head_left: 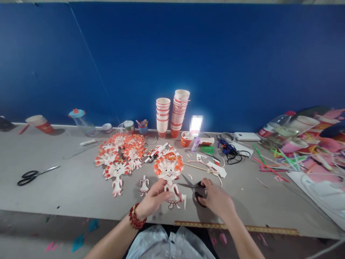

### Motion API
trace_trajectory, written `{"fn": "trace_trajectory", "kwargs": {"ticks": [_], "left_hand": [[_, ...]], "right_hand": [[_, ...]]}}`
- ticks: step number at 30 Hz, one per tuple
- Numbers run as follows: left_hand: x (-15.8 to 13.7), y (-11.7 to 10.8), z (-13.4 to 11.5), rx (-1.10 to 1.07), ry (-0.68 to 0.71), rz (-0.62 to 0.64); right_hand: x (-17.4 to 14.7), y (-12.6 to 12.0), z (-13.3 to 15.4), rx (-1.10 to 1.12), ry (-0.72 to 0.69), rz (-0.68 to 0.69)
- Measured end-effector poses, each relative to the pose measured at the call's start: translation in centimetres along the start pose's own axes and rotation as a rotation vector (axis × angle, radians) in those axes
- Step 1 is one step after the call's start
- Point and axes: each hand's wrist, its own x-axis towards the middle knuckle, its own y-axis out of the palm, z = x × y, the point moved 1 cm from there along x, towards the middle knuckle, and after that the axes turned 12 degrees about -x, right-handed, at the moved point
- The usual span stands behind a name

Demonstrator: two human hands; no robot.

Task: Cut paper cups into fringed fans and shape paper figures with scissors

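My left hand (155, 199) grips a paper doll (169, 172) by its body. The doll has a smiling face, a curled orange-and-white fringe round the head and a white dress with red trim. In my right hand (217, 198) are black-handled scissors (199, 194), fingers in the loops. Their blades are spread and point left toward the doll's side. A thin white paper scrap (184, 202) hangs or lies beside the doll's skirt; I cannot tell if it is attached. Left of my left hand, a small cut-out doll body (144, 185) lies on the table.
Several similar dolls (118, 176) are piled at left centre. Another pair of scissors (37, 175) lies far left. Two paper cup stacks (163, 118) stand against the blue wall. A glue gun (228, 147), paper scraps (217, 167) and coloured pipe cleaners (272, 167) lie to the right. A patterned ruler-like strip (237, 227) runs along the front edge.
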Motion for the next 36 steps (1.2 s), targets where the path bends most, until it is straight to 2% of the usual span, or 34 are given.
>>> {"fn": "trace_trajectory", "kwargs": {"ticks": [2,4,5,7,9,12,14,16,18,21,23,27,32,36], "left_hand": [[0.0,-0.2,0.0,0.043,-0.011,0.014],[0.0,-0.4,0.0,0.119,-0.025,0.022],[0.1,-0.6,0.1,0.153,-0.03,0.018],[0.1,-0.8,0.2,0.194,-0.034,-0.002],[0.2,-0.9,0.3,0.21,-0.032,-0.02],[0.3,-1.0,0.6,0.252,-0.048,-0.011],[0.4,-1.1,0.9,0.237,-0.084,-0.001],[0.5,-1.3,1.3,0.18,-0.088,-0.039],[0.7,-1.5,1.7,0.154,-0.037,-0.156],[1.2,-1.8,2.1,0.198,0.085,-0.399],[1.4,-1.7,2.3,0.208,0.144,-0.526],[1.9,-0.6,2.3,0.152,0.208,-0.583],[2.2,0.3,2.7,0.024,0.27,-0.57],[2.6,0.1,3.2,-0.207,0.229,-0.648]], "right_hand": [[0.1,-0.7,-0.4,0.112,-0.032,0.004],[0.2,-1.6,-0.3,0.322,-0.071,-0.011],[0.3,-2.1,0.0,0.473,-0.094,-0.032],[0.4,-3.1,1.3,0.924,-0.171,-0.081],[0.5,-3.9,3.2,1.306,-0.186,-0.058],[0.9,-4.6,6.0,1.567,-0.236,0.083],[1.1,-4.8,7.3,1.584,-0.196,0.096],[1.1,-4.8,8.0,1.553,-0.186,0.045],[1.1,-4.8,8.2,1.495,-0.201,-0.021],[0.9,-4.5,8.1,1.407,-0.224,-0.079],[0.6,-4.1,8.1,1.423,-0.271,-0.112],[-0.3,-2.9,9.3,1.493,-0.37,-0.252],[-0.3,-1.6,11.1,1.47,-0.144,-0.446],[0.6,-1.0,11.1,1.541,-0.014,-0.462]]}}
